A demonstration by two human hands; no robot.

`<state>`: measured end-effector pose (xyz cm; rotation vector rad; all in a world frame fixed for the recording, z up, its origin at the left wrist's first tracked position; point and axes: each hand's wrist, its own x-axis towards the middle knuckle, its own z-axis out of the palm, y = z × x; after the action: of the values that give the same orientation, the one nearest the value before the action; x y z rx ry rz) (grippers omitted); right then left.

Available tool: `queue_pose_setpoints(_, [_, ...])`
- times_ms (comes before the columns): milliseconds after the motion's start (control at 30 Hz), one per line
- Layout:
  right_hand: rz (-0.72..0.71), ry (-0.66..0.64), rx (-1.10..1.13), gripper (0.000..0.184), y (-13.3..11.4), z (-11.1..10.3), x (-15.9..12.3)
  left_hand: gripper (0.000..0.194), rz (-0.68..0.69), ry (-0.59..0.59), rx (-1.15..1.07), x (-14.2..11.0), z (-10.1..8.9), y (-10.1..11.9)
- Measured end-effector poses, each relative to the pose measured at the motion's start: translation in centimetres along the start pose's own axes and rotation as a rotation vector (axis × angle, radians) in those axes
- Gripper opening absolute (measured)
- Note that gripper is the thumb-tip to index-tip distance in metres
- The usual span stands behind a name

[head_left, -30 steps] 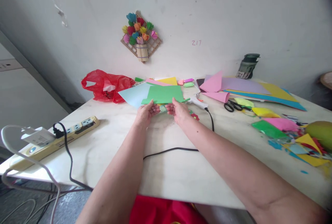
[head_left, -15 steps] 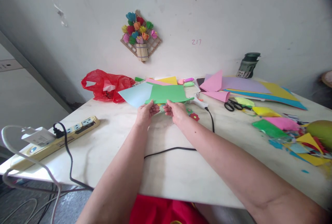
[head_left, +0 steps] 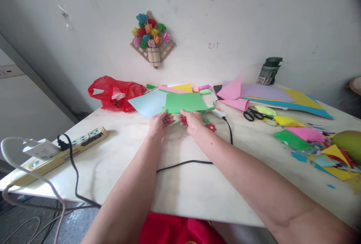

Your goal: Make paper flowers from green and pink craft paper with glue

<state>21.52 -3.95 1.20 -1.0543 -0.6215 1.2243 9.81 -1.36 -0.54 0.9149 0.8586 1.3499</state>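
Note:
A sheet of green paper (head_left: 184, 101) is held up off the table by its near edge, which looks rolled or folded over. My left hand (head_left: 160, 122) pinches that edge near its left end, thumb on top. Close beside it, my right hand (head_left: 191, 120) pinches the same edge nearer the middle. Behind the green paper, to the left, a pale blue sheet (head_left: 149, 102) shows. Partly hidden past my right hand are a white glue gun (head_left: 219, 113) and a red paper flower (head_left: 211, 127).
Black-handled scissors (head_left: 252, 115), pink paper pieces (head_left: 234, 104) and coloured sheets (head_left: 299, 101) lie to the right, with paper scraps (head_left: 335, 161) nearer. A red plastic bag (head_left: 113, 89) sits back left. A power strip (head_left: 70, 153) stands at left; a black cord (head_left: 183, 162) crosses the table.
The green paper has slid a little to the right between my fingers, covering more of the glue gun. Both hands stay nearly in place.

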Motion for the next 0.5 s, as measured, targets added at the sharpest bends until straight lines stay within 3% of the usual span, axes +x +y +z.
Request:
queue_pose_setpoints(200, [-0.004, 0.019, 0.011, 0.022, -0.1, -0.13, 0.17, 0.039, -0.013, 0.006, -0.023, -0.01, 0.14, 0.16])
queue_pose_setpoints(400, [-0.018, 0.023, 0.015, 0.02, 0.05, -0.2, 0.43, 0.025, 0.071, 0.043, 0.024, 0.25, -0.16, -0.15])
queue_pose_setpoints(500, [-0.023, 0.029, 0.008, 0.02, 0.15, -0.21, 0.56, 0.03, 0.061, 0.053, 0.02, 0.2, -0.12, -0.16])
